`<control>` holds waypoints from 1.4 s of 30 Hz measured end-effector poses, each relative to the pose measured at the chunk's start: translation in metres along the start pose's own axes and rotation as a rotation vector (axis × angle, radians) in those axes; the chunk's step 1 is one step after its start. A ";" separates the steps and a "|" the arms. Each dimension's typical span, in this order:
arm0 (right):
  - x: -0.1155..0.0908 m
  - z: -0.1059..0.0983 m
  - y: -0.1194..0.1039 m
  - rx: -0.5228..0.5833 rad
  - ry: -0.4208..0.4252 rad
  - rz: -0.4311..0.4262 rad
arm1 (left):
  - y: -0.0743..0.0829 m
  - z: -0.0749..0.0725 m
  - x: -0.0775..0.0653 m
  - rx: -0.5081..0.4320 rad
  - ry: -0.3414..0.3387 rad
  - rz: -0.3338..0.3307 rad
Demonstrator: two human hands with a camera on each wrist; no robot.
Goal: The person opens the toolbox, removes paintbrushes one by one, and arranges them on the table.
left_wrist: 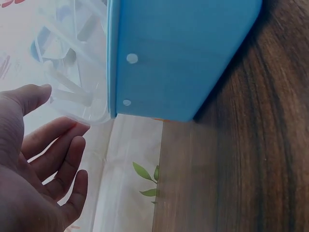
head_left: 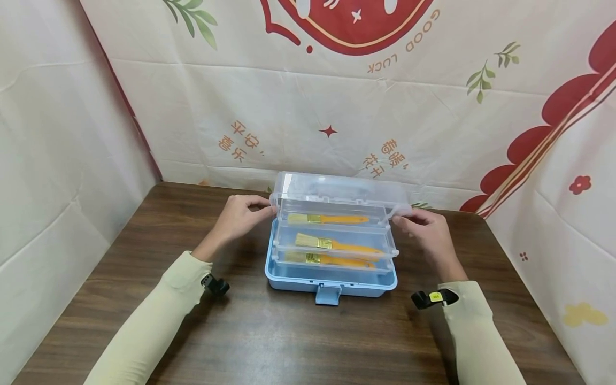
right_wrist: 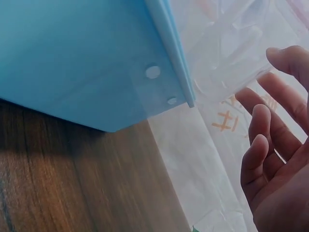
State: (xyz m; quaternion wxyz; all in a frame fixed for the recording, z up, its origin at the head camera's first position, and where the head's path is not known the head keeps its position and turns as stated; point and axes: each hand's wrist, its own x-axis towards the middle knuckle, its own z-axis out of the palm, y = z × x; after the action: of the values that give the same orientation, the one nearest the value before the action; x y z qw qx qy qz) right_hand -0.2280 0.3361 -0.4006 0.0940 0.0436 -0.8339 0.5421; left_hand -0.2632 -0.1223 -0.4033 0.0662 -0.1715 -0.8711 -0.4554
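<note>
A light-blue toolbox [head_left: 289, 284] sits on the table, its clear plastic lid [head_left: 332, 184] tilted up at the back. Inside, clear stepped trays [head_left: 337, 230] are fanned out. Paintbrushes with orange handles lie in them: a rear brush [head_left: 346, 219], a middle brush [head_left: 358, 248] and a front brush [head_left: 344, 261], seen partly through plastic. At the lid's left end, my left hand [head_left: 238, 215] pinches the edge between thumb and fingers. My right hand [head_left: 430, 235] grips the opposite end likewise, with its thumb [right_wrist: 285, 59] and index finger on either side of the lid edge.
The toolbox stands near the back of a dark wooden table [head_left: 260, 342]. A printed cloth [head_left: 298, 107] hangs right behind it, and more cloth walls off both sides. A blue latch [head_left: 328, 295] hangs down at the box's front.
</note>
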 end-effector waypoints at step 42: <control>0.035 0.008 0.001 0.102 -0.072 0.218 | -0.005 0.015 0.008 -0.165 -0.016 -0.117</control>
State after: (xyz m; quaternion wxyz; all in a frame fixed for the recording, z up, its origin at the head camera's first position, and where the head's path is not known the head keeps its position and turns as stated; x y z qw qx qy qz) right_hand -0.2631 0.3304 -0.3970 0.0025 -0.0230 -0.8077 0.5891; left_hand -0.2714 -0.1110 -0.4133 0.0184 -0.1289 -0.8396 -0.5274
